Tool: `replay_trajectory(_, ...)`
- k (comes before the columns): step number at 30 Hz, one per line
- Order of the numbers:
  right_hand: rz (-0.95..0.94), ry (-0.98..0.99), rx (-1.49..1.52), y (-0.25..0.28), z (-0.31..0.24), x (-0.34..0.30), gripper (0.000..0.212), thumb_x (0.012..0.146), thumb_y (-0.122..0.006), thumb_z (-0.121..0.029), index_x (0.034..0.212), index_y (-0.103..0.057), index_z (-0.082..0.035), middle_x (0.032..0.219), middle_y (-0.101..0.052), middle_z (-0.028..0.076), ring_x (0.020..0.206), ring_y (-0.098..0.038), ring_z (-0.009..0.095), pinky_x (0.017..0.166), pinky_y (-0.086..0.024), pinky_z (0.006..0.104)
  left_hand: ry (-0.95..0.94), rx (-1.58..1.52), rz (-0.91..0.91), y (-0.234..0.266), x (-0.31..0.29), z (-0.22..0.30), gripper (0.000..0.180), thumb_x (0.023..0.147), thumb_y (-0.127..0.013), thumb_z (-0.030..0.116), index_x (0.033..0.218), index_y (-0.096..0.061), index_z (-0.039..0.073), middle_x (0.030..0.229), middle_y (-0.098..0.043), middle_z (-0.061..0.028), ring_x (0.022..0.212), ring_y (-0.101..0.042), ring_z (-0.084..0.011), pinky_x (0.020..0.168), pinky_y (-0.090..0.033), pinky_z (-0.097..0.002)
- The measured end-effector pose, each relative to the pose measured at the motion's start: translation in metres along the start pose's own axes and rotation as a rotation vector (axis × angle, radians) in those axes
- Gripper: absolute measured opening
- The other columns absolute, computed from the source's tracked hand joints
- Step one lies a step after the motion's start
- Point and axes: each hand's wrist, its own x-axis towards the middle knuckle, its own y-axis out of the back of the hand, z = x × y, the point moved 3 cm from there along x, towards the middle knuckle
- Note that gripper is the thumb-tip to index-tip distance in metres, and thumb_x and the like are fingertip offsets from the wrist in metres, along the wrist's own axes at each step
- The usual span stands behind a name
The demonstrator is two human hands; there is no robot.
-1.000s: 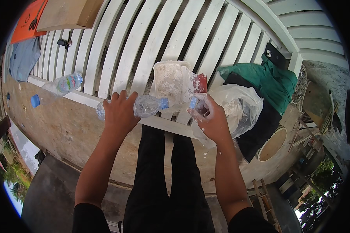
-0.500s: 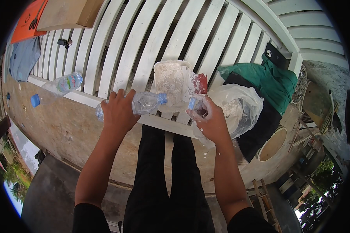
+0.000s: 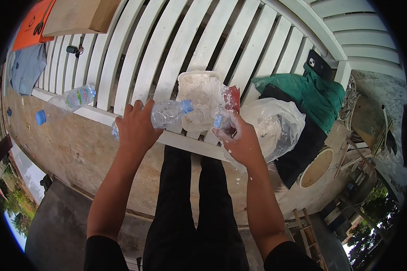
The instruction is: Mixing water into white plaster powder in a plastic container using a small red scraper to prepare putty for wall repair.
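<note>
- Two hands are at work over the front edge of a white slatted table (image 3: 185, 141), the left on a clear bottle (image 3: 166, 114), the right on a small blue piece (image 3: 218, 120).
- The left hand (image 3: 137, 124) is wrapped over the bottle's body from above, fingers curled round its far side; the base shows beyond the hand, to the left.
- The right hand (image 3: 239, 137), dusted white, pinches the blue piece between thumb and fingers; the grip partly hides it, so whether it is a cap cannot be told.
- The bottle's long axis runs crosswise in front of the person, base at the left, slanting a little away toward its blue neck end (image 3: 187, 106) at the right.
- That neck end points toward the right hand's side, but the blue piece sits to its right and slightly closer to the person, off the axis; the two are near yet apart.
- The left hand is closer to the bottle's base; the right hand is the nearer one to the blue piece, and faces the neck end across the gap.
- Just beyond that gap stands a whitish, crusted tub (image 3: 199, 72).
- Whether the bottle rests on the table or is held just above it cannot be told.
</note>
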Motion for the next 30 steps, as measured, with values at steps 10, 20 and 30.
replay_trajectory(10, -0.032, 0.156, -0.178, -0.026, -0.001, 0.010, 0.039, 0.083, -0.073, -0.022, 0.112, -0.061, 0.002, 0.093, -0.066, 0.017, 0.082, -0.064, 0.030, 0.077, -0.051, 0.0387, -0.116, -0.013, 0.001, -0.009, -0.013, 0.008, 0.064, 0.065, -0.085, 0.025, 0.122, -0.059, 0.014, 0.112, -0.058, -0.0081, 0.108, -0.056, -0.0285, 0.087, -0.045, -0.0581)
replay_trajectory(20, -0.031, 0.364, -0.232, -0.019, -0.016, 0.005, 0.045, 0.086, -0.074, -0.028, 0.112, -0.062, 0.007, 0.104, -0.066, 0.024, 0.095, -0.064, 0.036, 0.086, -0.050, 0.0404, -0.169, -0.085, 0.015, -0.015, -0.018, 0.007, 0.065, 0.061, -0.087, 0.023, 0.120, -0.060, 0.014, 0.112, -0.058, -0.0088, 0.109, -0.056, -0.0289, 0.088, -0.044, -0.0577)
replay_trajectory(30, -0.165, 0.078, -0.232, -0.007, -0.048, 0.005, 0.036, 0.088, -0.073, -0.033, 0.082, -0.062, 0.001, 0.065, -0.057, 0.012, 0.053, -0.050, 0.017, 0.053, -0.041, 0.0330, -0.198, -0.285, 0.164, -0.004, -0.019, 0.011, 0.063, 0.059, -0.088, 0.020, 0.115, -0.062, 0.011, 0.116, -0.059, -0.0085, 0.111, -0.056, -0.0296, 0.093, -0.043, -0.0518)
